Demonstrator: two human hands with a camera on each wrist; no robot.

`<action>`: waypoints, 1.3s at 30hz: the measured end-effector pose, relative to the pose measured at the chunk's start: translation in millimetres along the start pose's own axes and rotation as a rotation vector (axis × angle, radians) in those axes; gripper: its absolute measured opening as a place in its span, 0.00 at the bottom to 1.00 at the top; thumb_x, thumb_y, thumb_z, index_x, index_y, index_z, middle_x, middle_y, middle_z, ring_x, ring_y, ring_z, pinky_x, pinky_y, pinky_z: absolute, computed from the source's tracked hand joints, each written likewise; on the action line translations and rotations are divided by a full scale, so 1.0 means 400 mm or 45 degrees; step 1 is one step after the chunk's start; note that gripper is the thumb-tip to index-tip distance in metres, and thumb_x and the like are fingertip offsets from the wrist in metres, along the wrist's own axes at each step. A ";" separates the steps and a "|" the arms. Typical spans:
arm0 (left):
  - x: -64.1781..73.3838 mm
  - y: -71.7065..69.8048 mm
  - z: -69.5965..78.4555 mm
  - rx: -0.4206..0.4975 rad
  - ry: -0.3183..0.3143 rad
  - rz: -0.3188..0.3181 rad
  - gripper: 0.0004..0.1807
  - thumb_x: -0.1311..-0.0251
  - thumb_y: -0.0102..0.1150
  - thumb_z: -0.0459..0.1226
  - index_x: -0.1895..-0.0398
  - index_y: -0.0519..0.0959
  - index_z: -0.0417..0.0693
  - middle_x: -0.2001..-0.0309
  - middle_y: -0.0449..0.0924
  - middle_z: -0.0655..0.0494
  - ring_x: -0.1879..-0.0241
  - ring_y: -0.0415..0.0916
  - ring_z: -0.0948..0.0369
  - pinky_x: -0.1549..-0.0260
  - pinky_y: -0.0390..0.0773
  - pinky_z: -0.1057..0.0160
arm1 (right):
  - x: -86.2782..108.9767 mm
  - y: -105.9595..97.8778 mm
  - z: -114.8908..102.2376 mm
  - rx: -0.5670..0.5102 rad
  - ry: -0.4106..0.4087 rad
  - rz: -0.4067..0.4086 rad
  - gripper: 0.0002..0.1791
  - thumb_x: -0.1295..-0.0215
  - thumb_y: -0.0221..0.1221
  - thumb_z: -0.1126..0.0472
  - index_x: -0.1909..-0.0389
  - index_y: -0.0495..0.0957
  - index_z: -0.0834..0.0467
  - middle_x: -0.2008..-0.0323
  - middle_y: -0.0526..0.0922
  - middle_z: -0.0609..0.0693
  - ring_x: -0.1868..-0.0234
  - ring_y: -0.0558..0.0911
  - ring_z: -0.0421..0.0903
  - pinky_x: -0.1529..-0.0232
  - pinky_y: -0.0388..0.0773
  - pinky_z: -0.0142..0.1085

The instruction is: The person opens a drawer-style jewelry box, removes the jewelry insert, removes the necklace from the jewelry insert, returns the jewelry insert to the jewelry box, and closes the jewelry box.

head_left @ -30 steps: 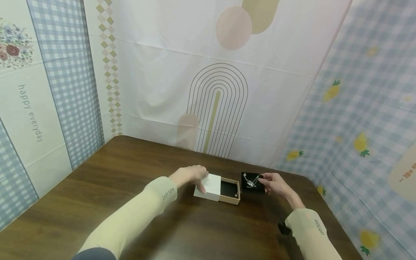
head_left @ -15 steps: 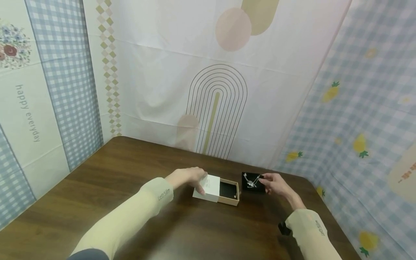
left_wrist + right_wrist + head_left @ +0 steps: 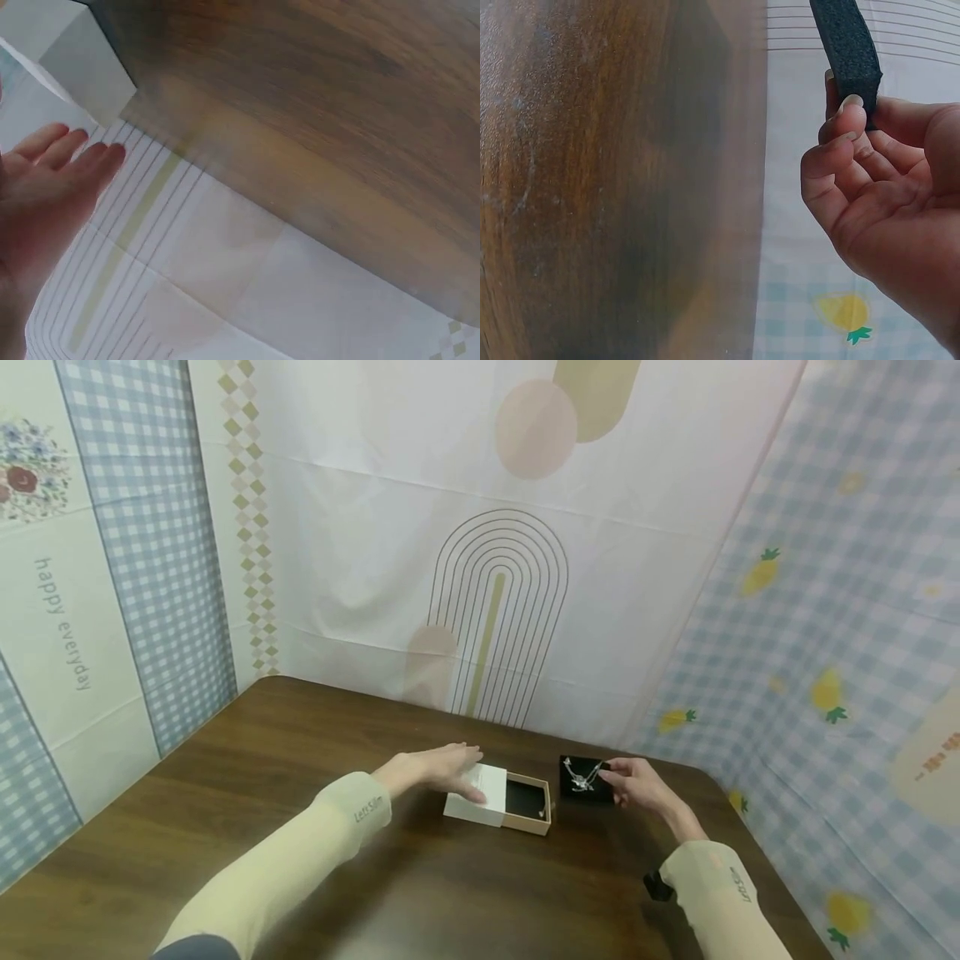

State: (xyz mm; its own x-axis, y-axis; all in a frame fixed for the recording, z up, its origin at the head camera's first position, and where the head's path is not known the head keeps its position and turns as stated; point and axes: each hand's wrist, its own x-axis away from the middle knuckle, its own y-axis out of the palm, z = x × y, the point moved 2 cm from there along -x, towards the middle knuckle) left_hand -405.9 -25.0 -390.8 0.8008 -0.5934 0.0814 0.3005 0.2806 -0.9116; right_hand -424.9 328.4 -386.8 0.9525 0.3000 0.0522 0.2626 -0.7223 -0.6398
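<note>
The right hand (image 3: 636,782) pinches the right edge of a black foam pad (image 3: 571,792) bearing a silver necklace (image 3: 582,783). The left hand (image 3: 447,771), fingers straight and spread, is at the white sleeve (image 3: 491,795); I cannot tell whether it touches. Between the hands, the box's long axis runs left to right on the tabletop (image 3: 435,893), its tray (image 3: 527,826) protruding toward the right hand, the nearer one to the pad.
</note>
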 end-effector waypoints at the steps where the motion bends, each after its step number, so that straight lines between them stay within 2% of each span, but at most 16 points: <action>1: -0.004 0.001 0.004 0.015 0.004 0.031 0.44 0.42 0.62 0.55 0.30 0.61 0.38 0.27 0.58 0.44 0.26 0.53 0.47 0.27 0.55 0.51 | 0.000 -0.001 0.000 0.004 -0.002 0.000 0.27 0.28 0.52 0.59 0.38 0.64 0.75 0.81 0.75 0.47 0.79 0.75 0.40 0.75 0.79 0.43; 5: -0.030 0.009 0.038 0.062 0.049 0.123 0.36 0.37 0.58 0.51 0.33 0.66 0.37 0.32 0.67 0.43 0.30 0.62 0.49 0.31 0.63 0.53 | 0.002 -0.002 0.000 0.008 -0.004 0.000 0.27 0.28 0.52 0.60 0.38 0.63 0.76 0.80 0.75 0.47 0.79 0.75 0.41 0.74 0.79 0.45; 8: -0.052 0.024 0.068 0.073 0.075 0.126 0.35 0.35 0.56 0.51 0.33 0.65 0.37 0.33 0.68 0.44 0.32 0.65 0.50 0.33 0.66 0.55 | 0.004 -0.002 0.000 0.005 0.000 0.005 0.26 0.28 0.52 0.60 0.38 0.63 0.76 0.80 0.75 0.47 0.79 0.75 0.41 0.74 0.79 0.45; 15: -0.093 0.046 0.123 0.053 0.086 0.151 0.35 0.33 0.52 0.53 0.32 0.65 0.38 0.33 0.68 0.45 0.32 0.64 0.51 0.32 0.66 0.56 | 0.003 -0.005 -0.005 0.008 0.010 0.008 0.28 0.28 0.52 0.59 0.36 0.62 0.76 0.78 0.76 0.47 0.78 0.76 0.41 0.74 0.79 0.43; 22: -0.136 0.055 0.157 0.168 0.079 0.208 0.31 0.32 0.52 0.48 0.33 0.66 0.37 0.33 0.69 0.45 0.31 0.64 0.51 0.33 0.66 0.56 | 0.001 -0.007 -0.013 -0.028 0.027 0.008 0.27 0.28 0.52 0.59 0.37 0.62 0.75 0.79 0.75 0.46 0.78 0.75 0.40 0.76 0.77 0.36; 27: -0.156 0.061 0.182 0.224 0.060 0.230 0.29 0.33 0.55 0.44 0.34 0.67 0.36 0.34 0.70 0.44 0.32 0.65 0.51 0.33 0.66 0.57 | 0.004 -0.004 -0.018 -0.034 0.022 0.001 0.28 0.27 0.52 0.59 0.37 0.61 0.76 0.78 0.76 0.46 0.78 0.75 0.40 0.76 0.77 0.37; 30: -0.163 0.065 0.195 0.323 0.017 0.244 0.29 0.34 0.56 0.44 0.35 0.68 0.36 0.35 0.71 0.44 0.33 0.67 0.51 0.34 0.68 0.56 | 0.004 -0.005 -0.015 -0.033 0.033 0.010 0.28 0.27 0.52 0.59 0.36 0.61 0.75 0.78 0.75 0.46 0.77 0.75 0.40 0.75 0.77 0.38; 37: -0.175 0.085 0.210 0.691 -0.094 0.314 0.27 0.36 0.57 0.41 0.38 0.71 0.35 0.38 0.73 0.42 0.38 0.72 0.48 0.41 0.74 0.52 | 0.005 -0.006 -0.022 -0.027 0.054 0.028 0.28 0.27 0.51 0.58 0.36 0.62 0.74 0.77 0.75 0.46 0.78 0.75 0.39 0.76 0.76 0.34; 39: -0.177 0.088 0.213 0.782 -0.114 0.332 0.26 0.36 0.57 0.40 0.39 0.71 0.34 0.41 0.76 0.40 0.42 0.75 0.48 0.43 0.76 0.52 | 0.006 -0.006 -0.025 -0.027 0.058 0.030 0.28 0.27 0.51 0.58 0.36 0.62 0.74 0.78 0.75 0.46 0.77 0.75 0.40 0.76 0.76 0.34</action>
State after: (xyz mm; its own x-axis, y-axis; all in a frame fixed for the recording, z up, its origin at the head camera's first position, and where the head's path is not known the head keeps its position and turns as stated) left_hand -407.7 91.2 -394.3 0.9190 -0.3905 -0.0536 0.3101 0.8001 -0.5135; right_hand -421.8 324.6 -377.5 0.9644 0.2543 0.0728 0.2428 -0.7418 -0.6251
